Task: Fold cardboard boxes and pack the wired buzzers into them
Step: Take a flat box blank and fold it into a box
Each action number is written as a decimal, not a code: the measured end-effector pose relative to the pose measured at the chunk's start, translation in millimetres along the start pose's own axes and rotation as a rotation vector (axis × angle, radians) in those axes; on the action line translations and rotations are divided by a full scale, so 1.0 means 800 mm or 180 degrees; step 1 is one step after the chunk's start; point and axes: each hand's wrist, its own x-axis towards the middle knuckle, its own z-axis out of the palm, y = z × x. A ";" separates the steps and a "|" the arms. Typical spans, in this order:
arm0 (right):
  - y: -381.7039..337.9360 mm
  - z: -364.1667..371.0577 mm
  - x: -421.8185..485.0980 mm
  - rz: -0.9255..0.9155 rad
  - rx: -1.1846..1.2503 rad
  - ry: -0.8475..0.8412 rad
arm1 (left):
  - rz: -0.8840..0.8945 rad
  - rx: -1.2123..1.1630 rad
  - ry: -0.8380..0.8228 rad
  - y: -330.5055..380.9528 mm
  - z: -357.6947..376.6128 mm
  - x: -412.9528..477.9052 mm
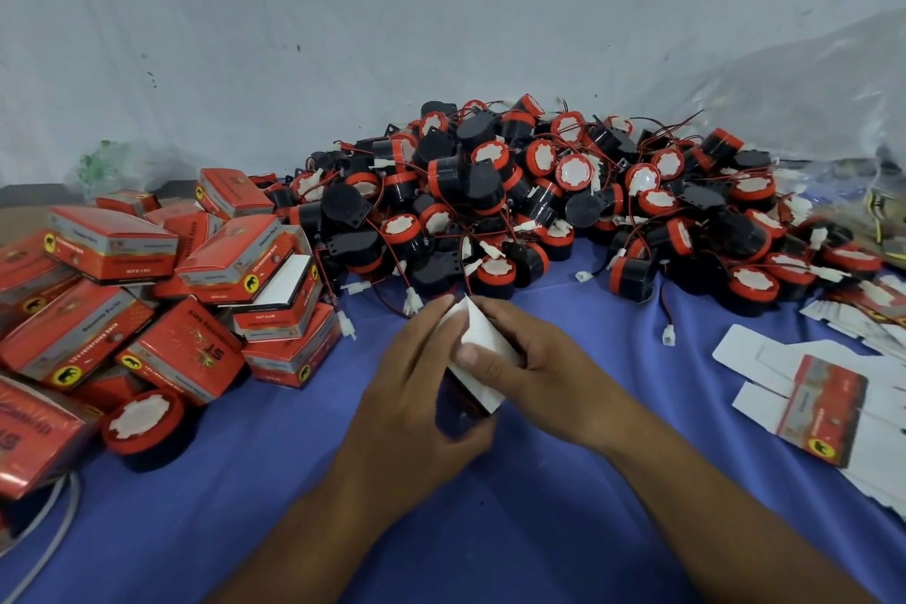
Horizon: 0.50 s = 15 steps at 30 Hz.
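Both hands hold one small cardboard box (pixel 478 358) above the blue cloth at centre; its white inner flap faces up and its body is mostly hidden between the palms. My left hand (pixel 416 387) grips it from the left and below. My right hand (pixel 519 358) grips it from the right, thumb pressing on the white flap. A big heap of black-and-red wired buzzers (pixel 539 196) lies just beyond the hands. Whether a buzzer sits inside the held box cannot be seen.
Packed red boxes (pixel 162 294) are piled at the left, with a loose buzzer (pixel 142 422) in front of them. Flat unfolded box blanks (pixel 823 397) lie at the right. A clear plastic bag (pixel 833 113) sits at the back right. Blue cloth (pixel 274 481) covers the table.
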 end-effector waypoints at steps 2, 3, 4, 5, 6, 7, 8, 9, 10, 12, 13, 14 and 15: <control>0.001 0.002 0.000 -0.0042 -0.0035 0.0057 | -0.0033 -0.0046 -0.0068 0.002 0.000 0.000; 0.002 0.002 0.000 -0.0026 -0.0003 0.0089 | -0.0104 -0.0117 -0.0087 0.002 -0.001 0.001; 0.003 0.002 0.000 -0.0001 0.0018 0.0122 | -0.0157 -0.0181 -0.0102 0.003 -0.001 0.001; 0.004 0.002 0.001 0.0011 0.0010 0.0149 | -0.0179 -0.0211 -0.0114 0.003 -0.002 0.001; 0.005 0.002 0.001 -0.0004 -0.0034 0.0165 | -0.0175 -0.0208 -0.0125 0.003 -0.003 0.002; 0.006 0.003 0.000 -0.0023 -0.0096 0.0173 | -0.0160 -0.0194 -0.0141 0.002 -0.003 0.002; 0.006 0.003 0.000 -0.0030 -0.0166 0.0171 | -0.0144 -0.0190 -0.0159 0.002 -0.003 0.002; 0.006 0.003 -0.001 -0.0015 -0.0223 0.0151 | -0.0129 -0.0198 -0.0174 0.002 -0.004 0.003; 0.006 0.002 -0.001 0.0004 -0.0268 0.0132 | -0.0116 -0.0217 -0.0185 0.001 -0.005 0.002; 0.006 -0.001 -0.002 -0.0018 -0.0394 0.0146 | -0.0110 -0.0250 -0.0210 0.000 -0.005 0.002; 0.007 -0.002 -0.003 -0.0045 -0.0469 0.0175 | -0.0111 -0.0254 -0.0227 -0.001 -0.005 0.002; 0.007 -0.003 -0.003 -0.0064 -0.0515 0.0192 | -0.0112 -0.0256 -0.0235 -0.001 -0.005 0.002; 0.007 -0.003 -0.003 -0.0061 -0.0516 0.0179 | -0.0109 -0.0262 -0.0229 -0.002 -0.005 0.002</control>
